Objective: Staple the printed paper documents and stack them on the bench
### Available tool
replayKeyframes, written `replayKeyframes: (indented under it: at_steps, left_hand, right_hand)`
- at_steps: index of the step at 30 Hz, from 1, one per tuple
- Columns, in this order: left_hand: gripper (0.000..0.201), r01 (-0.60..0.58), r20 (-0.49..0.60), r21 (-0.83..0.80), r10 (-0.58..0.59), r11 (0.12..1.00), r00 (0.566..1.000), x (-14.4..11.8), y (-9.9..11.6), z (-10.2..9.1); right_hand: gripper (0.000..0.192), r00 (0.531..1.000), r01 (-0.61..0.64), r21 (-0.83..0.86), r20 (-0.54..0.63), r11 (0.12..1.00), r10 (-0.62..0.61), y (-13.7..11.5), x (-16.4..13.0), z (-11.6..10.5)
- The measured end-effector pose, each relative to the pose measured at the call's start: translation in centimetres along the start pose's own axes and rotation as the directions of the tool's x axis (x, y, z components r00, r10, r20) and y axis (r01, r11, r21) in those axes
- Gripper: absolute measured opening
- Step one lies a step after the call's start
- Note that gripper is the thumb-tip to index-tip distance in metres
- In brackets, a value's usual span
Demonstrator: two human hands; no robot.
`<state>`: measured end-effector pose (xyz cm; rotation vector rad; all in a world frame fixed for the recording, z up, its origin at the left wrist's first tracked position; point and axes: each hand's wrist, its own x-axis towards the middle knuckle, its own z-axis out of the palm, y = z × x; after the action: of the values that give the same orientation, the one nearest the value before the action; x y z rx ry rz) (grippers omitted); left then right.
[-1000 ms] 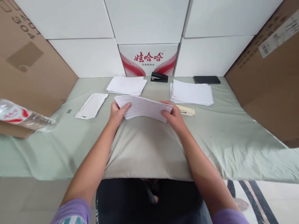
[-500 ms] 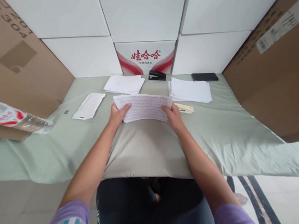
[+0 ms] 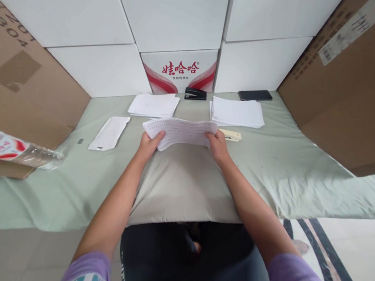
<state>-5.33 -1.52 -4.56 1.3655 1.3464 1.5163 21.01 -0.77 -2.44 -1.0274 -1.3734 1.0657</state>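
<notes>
Centrally, a person in purple sleeves holds a sheaf of printed sheets by its two short ends above the green-draped worktop. The left hand grips the sheaf's left end, thumb on top and fingers closed beneath; the right hand pinches the right end likewise. Both hands are shut on the paper, which bows slightly upward between them.

Taking the sheaf as landmark: just behind it to the left lies a small pile of white paper; behind it to the right, a thicker white stack; between those two piles, further back, a black stapler against a red-and-white printed carton. A dark phone lies beyond the thicker stack. Just right of the sheaf a cream-coloured small box rests partly behind the right hand. Left of the sheaf lies a white plastic sleeve, and far left a water bottle on its side.

Judged as squaring the sheets, the step goes best with a loose grip at both ends, letting the edges settle flush on the worktop before tightening.
</notes>
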Motion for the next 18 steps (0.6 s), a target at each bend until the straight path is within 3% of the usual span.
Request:
replayKeyframes:
  at_steps: [7, 11, 14, 16, 18]
  left_hand:
    - [0.061, 0.022, 0.042, -0.024, -0.021, 0.999, 0.999, 0.1, -0.4, 0.2]
    - [0.064, 0.066, 0.062, 0.048, -0.069, 0.997, 0.996, 0.3, -0.2, 0.3]
    - [0.058, 0.097, 0.015, 0.063, -0.098, 0.993, 0.995, 0.5, -0.2, 0.4]
    - [0.050, 0.156, -0.016, 0.032, -0.155, 0.987, 0.988, 0.6, -0.1, 0.4]
    - [0.042, 0.264, 0.004, -0.029, -0.264, 0.964, 0.965, 0.5, 0.5, 0.1]
  right_hand:
    - [0.025, 0.999, 0.027, -0.083, -0.023, 0.996, -0.029, 0.4, 0.1, -0.3]
    - [0.039, 0.997, 0.030, -0.104, 0.073, 0.994, -0.023, 0.8, 0.1, 0.0]
    - [0.046, 0.994, 0.041, -0.105, 0.109, 0.994, -0.029, 1.1, -0.1, 0.4]
    - [0.046, 0.996, -0.007, -0.126, 0.084, 0.992, 0.018, 1.1, -0.2, 0.6]
    - [0.044, 0.987, -0.143, -0.171, 0.049, 0.975, 0.153, 1.1, -0.4, 0.9]
